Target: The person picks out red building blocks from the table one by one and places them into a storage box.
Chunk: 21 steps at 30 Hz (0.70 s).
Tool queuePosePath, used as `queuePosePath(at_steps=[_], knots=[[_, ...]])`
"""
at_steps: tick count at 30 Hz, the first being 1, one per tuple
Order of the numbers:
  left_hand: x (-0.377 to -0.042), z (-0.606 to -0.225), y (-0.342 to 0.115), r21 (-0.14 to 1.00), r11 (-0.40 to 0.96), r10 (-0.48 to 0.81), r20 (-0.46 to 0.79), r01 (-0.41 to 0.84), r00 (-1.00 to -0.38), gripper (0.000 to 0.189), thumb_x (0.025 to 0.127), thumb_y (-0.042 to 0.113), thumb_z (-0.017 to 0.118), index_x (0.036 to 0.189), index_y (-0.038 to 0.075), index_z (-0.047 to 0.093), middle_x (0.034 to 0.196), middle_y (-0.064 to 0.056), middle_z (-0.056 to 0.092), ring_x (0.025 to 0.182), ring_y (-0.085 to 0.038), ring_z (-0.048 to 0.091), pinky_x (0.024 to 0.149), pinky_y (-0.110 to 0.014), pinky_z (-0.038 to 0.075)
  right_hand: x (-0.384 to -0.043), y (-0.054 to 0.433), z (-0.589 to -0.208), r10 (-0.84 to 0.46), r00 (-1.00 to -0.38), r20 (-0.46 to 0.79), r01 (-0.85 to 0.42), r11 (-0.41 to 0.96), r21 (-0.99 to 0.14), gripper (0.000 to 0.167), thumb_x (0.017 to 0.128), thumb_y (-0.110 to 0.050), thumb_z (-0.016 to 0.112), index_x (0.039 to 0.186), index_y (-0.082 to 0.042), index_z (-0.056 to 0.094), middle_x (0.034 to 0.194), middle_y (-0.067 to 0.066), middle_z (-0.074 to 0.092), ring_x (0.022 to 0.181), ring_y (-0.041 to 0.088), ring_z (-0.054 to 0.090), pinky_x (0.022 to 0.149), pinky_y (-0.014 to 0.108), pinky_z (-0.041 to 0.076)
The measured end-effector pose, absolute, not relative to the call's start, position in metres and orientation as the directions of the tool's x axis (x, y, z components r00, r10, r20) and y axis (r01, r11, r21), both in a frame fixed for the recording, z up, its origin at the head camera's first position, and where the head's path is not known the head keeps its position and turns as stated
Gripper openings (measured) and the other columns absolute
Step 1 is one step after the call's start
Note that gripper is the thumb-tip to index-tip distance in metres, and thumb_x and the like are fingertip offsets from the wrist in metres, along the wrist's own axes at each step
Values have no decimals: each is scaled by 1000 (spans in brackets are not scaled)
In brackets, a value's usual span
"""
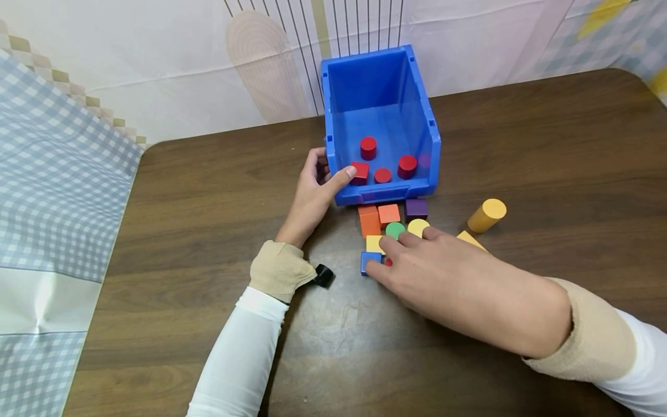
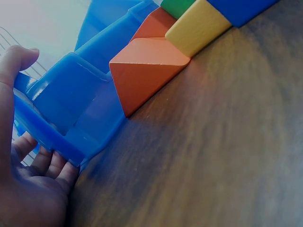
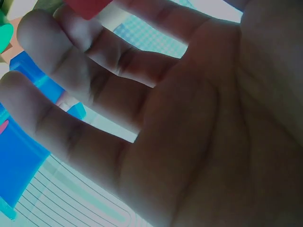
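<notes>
My left hand (image 1: 312, 194) holds a blue plastic bin (image 1: 435, 139) by its front left corner. Its thumb lies over the rim; its fingers curl against the side. Four-sided and round red blocks lie inside, among them a red cylinder (image 1: 368, 148) and a red cube (image 1: 360, 174). Above a cluster of blocks in front of the bin is my right hand (image 1: 443, 284), thumb and index finger pinching a red block (image 3: 90, 5), mostly hidden in the head view. Beside the thumb tip sits a blue cube (image 1: 371, 262); a yellow block (image 1: 374, 244) is just behind it.
Orange blocks (image 1: 369, 221), a purple block (image 1: 416, 208) and a green round block (image 1: 395, 230) crowd the bin's front. A yellow cylinder (image 1: 487, 215) stands farther right. The wooden table (image 1: 198, 231) meets a patterned cloth (image 1: 182, 58) behind.
</notes>
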<state>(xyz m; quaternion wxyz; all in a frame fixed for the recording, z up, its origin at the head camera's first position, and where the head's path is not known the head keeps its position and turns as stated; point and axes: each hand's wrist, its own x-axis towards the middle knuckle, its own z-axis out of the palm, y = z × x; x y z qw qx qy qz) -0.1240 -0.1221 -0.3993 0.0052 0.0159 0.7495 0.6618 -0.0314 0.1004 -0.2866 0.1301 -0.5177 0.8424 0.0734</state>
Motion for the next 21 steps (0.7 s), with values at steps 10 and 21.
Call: queuePosePath(at_steps=[10, 21], knots=[[-119, -403, -120, 994, 113, 43, -4, 1, -999, 63, 97, 36, 73, 145, 6, 45, 136, -15, 57, 119, -24, 60, 106, -38, 54, -29, 101, -293, -853, -439, -283, -890, 456, 9, 43, 87, -23, 87, 124, -15, 66, 109, 10, 65, 90, 25, 64, 68, 40, 59], [-123, -399, -121, 992, 124, 38, 9, 14, -999, 65, 97, 37, 73, 146, 6, 45, 137, -13, 57, 121, -24, 60, 107, -39, 53, -34, 102, -291, -868, -444, -223, -891, 454, 7, 37, 95, -37, 79, 121, -13, 66, 97, 8, 64, 80, 22, 62, 68, 41, 57]])
